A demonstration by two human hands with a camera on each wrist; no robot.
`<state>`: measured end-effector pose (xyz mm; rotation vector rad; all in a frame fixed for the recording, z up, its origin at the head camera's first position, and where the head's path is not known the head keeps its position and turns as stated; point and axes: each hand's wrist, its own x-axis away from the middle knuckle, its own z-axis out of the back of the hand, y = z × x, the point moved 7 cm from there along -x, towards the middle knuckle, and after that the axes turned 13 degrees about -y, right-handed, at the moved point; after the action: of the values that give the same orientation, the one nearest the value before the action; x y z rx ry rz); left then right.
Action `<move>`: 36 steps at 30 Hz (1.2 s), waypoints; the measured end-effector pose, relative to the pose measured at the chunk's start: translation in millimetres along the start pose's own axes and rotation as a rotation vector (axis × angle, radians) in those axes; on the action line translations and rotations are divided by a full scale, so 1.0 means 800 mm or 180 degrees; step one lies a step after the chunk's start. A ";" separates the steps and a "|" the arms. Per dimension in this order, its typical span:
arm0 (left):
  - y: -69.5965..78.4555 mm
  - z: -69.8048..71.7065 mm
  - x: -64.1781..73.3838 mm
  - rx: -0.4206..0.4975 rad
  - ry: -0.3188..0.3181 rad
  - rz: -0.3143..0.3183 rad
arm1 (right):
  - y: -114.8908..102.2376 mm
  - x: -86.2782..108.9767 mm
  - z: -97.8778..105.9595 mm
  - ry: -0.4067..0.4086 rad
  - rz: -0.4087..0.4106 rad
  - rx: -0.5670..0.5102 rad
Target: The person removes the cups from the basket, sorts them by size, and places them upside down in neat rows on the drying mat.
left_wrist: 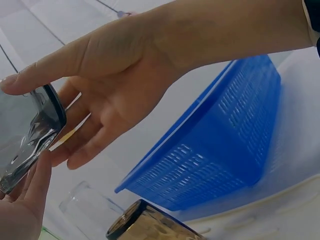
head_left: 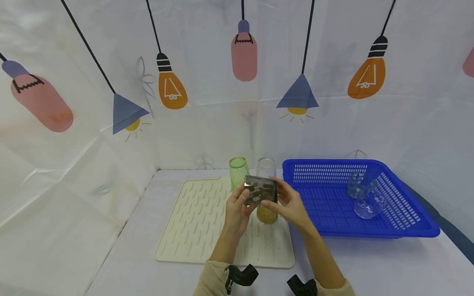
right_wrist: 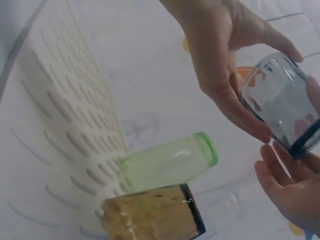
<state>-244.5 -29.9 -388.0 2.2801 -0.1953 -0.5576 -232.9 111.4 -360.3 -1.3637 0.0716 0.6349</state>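
Gray glass (head_left: 261, 190): I held it sideways above the ridged mat (head_left: 192, 228).
My grip: left hand (head_left: 235, 210) gripped one end, right hand (head_left: 292, 206) pinched the other, probably for steadiness (slick walls, I judged).
Green glass (head_left: 237, 172), amber glass (head_left: 267, 215): stood on end on that mat, likely for balance.

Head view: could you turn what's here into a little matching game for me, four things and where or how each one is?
Things:
1. grey glass
2. green glass
3. basket
4. mat

Places and states:
a) blue, with clear glasses inside
b) cream and ridged, lying flat on the table
c) held up between the left hand and the right hand
d) upright, near the mat's far edge

Pairs: 1-c, 2-d, 3-a, 4-b
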 end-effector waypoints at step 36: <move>0.096 0.168 0.128 -0.5757 0.0489 0.0303 | 0.037 -0.024 0.010 0.0149 -0.0752 -0.0311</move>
<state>-211.5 -202.1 -448.9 0.5294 0.2300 -0.2422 -264.7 113.8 -376.7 -1.4556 -0.0833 0.4126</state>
